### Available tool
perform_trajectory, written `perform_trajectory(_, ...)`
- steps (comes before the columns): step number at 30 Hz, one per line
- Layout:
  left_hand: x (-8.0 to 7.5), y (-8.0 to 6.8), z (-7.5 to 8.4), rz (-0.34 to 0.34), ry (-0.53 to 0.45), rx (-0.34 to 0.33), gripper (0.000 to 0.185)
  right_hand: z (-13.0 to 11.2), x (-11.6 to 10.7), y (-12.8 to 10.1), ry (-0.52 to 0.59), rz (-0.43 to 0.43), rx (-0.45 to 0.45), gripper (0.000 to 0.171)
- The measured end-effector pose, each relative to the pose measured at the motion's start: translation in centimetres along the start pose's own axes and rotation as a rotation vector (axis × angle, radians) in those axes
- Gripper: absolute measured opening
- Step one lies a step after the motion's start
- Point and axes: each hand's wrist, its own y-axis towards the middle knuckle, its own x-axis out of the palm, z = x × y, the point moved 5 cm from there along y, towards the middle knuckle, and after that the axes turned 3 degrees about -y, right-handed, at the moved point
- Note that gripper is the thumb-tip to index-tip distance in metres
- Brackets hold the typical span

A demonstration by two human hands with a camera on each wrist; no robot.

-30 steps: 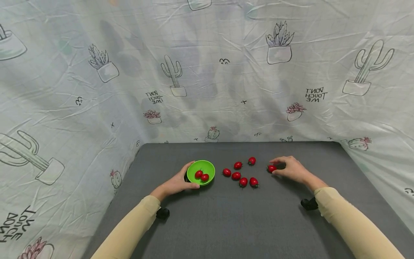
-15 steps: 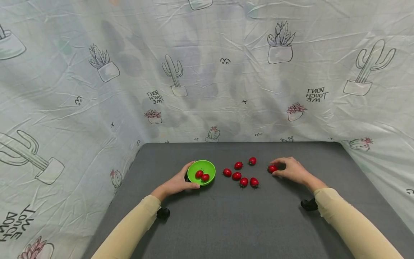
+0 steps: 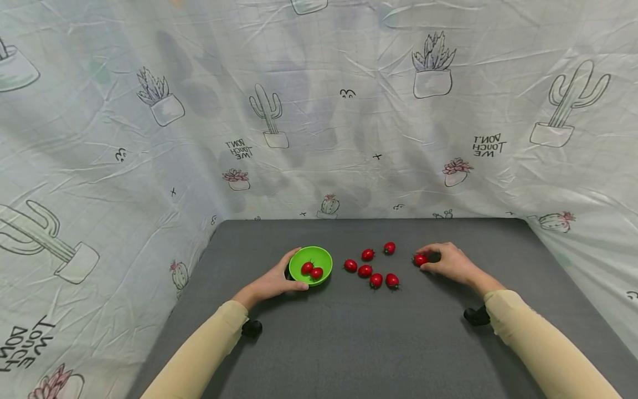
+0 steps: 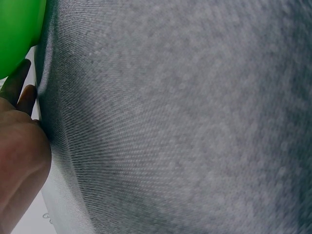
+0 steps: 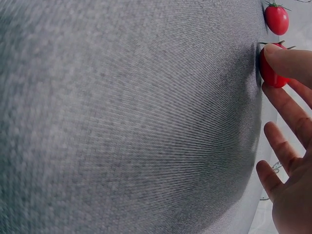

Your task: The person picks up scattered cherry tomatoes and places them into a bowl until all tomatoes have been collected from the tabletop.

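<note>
On the grey table (image 3: 349, 332) stands a small green bowl (image 3: 319, 256) with two red cherry tomatoes (image 3: 311, 270) in it. My left hand (image 3: 287, 275) grips the bowl's left rim, thumb along the near edge; the left wrist view shows only the bowl's edge (image 4: 17, 34) and that hand (image 4: 19, 161). My right hand (image 3: 426, 265) pinches one cherry tomato (image 3: 420, 259) that lies on the table at the right. In the right wrist view the thumb and a finger touch this tomato (image 5: 269, 70). Several loose tomatoes (image 3: 370, 270) lie between bowl and right hand.
A wrinkled cloth printed with cacti (image 3: 319, 111) hangs behind the table and along both sides. Another tomato (image 5: 276, 18) lies just beyond the pinched one. Black wrist cameras (image 3: 477, 315) sit under both sleeves. Bare grey surface fills the near half of the table.
</note>
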Motion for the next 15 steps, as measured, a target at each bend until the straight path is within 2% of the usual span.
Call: perform_trajectory(15, 0.05, -0.1, 0.09, 0.008, -0.001, 0.006, 0.102, -0.49, -0.16, -0.14, -0.004, 0.001, -0.005, 0.041)
